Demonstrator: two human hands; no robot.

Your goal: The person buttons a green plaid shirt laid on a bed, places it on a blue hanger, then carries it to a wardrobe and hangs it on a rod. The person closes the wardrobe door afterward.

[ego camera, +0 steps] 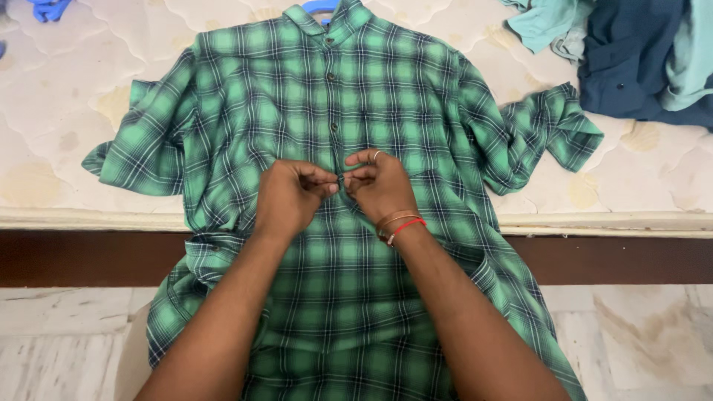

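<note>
At the front edge of the mattress [89,215], our left hand [291,194] and right hand [380,186] pinch the green plaid shirt [386,96] at a button, fingers closed; overhanging fabric could probably drag it off.

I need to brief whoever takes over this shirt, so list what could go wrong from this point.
1. The green plaid shirt hangs over the mattress edge toward the floor; its hanging weight might drag it down and pull the placket out of line.
2. Both the left hand and the right hand pinch at one small button, hiding it; it could slip or go into the wrong hole.
3. The right sleeve lies crumpled, so creases may set.
</note>
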